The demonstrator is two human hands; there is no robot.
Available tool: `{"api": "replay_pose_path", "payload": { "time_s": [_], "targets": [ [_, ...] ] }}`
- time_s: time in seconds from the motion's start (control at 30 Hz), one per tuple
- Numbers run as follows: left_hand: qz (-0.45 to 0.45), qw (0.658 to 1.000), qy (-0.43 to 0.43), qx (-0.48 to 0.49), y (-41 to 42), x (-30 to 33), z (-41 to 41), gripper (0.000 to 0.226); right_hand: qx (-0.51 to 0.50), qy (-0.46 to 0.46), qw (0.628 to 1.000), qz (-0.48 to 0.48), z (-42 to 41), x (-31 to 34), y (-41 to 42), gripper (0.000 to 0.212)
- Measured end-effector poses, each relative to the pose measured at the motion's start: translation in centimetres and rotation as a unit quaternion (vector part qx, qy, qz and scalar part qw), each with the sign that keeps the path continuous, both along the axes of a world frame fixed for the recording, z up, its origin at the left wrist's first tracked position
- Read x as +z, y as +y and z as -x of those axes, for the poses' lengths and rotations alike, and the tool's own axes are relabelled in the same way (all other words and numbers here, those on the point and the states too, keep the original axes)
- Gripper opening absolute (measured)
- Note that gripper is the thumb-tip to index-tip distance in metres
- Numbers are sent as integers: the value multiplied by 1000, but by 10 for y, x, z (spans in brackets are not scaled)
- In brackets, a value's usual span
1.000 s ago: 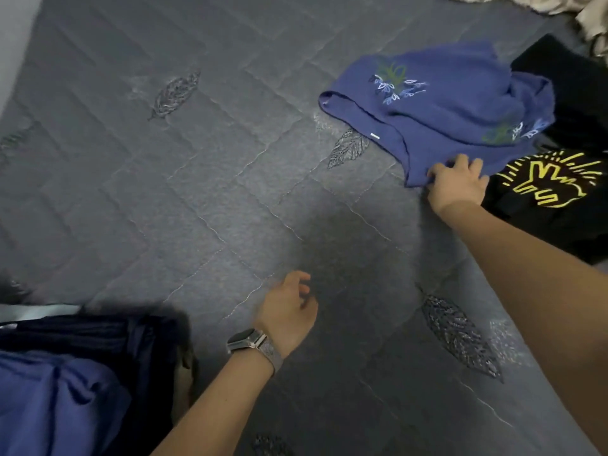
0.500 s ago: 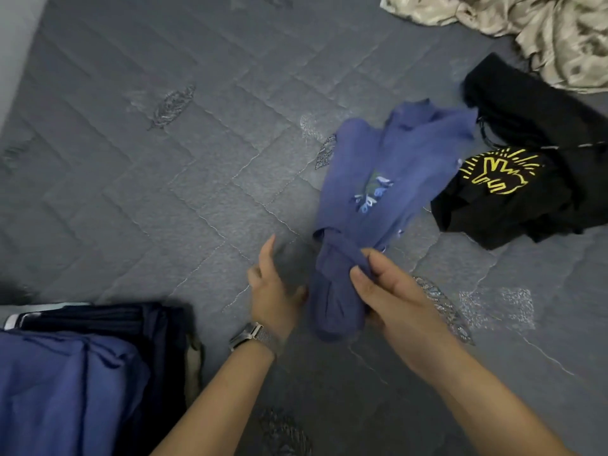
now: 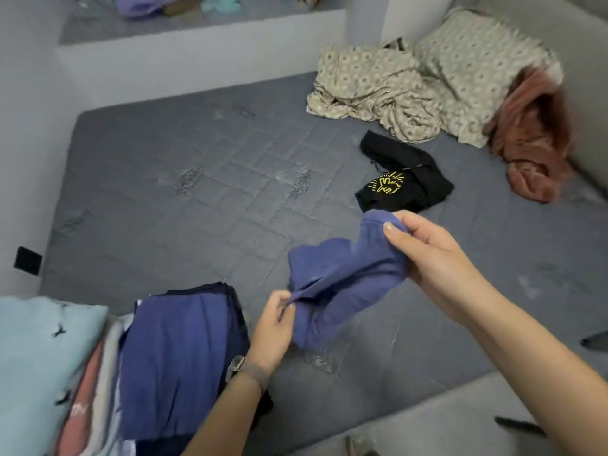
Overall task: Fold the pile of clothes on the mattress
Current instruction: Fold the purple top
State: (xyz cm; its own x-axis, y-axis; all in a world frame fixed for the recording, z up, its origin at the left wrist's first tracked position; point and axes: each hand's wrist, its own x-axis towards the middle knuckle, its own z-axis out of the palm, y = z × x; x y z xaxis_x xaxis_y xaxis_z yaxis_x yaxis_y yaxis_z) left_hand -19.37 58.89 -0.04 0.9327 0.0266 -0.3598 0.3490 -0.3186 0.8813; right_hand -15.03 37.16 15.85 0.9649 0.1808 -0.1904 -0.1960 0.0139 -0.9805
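Note:
A blue garment (image 3: 339,281) hangs bunched in the air above the grey quilted mattress (image 3: 197,199). My right hand (image 3: 424,248) pinches its upper edge, thumb on top. My left hand (image 3: 273,327), with a watch on the wrist, pinches a lower edge of the same garment. A black shirt with a yellow print (image 3: 401,179) lies crumpled on the mattress beyond my hands. A stack of folded clothes with a blue piece on top (image 3: 177,357) sits at the near left.
A patterned beige sheet (image 3: 427,83) and a rust-pink cloth (image 3: 533,143) are heaped at the far right corner against the wall. Light blue and pink folded pieces (image 3: 42,363) lie at the left edge. A raised ledge (image 3: 204,51) with more clothes runs along the back.
Both hands have lifted the blue garment off the mattress and drawn apart, the right one higher. The view has tilted up, showing the far end of the mattress.

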Motion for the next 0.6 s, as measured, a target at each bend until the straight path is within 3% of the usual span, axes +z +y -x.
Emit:
{"api": "replay_pose_path", "payload": {
  "time_s": [0.2,0.4,0.53,0.6],
  "targets": [
    [15,996,-76,-46,29,113,37,10,-112,-91,974,175,93,55,-54,17],
    [36,981,-105,-162,-26,207,49,19,-211,-139,916,312,180,106,-115,18],
    [-27,957,-101,-272,-73,241,63,6,-249,-141,889,358,234,126,-158,12],
    [-118,935,-71,-328,-95,250,68,19,-273,-132,880,366,260,130,-179,9]
  ]
}}
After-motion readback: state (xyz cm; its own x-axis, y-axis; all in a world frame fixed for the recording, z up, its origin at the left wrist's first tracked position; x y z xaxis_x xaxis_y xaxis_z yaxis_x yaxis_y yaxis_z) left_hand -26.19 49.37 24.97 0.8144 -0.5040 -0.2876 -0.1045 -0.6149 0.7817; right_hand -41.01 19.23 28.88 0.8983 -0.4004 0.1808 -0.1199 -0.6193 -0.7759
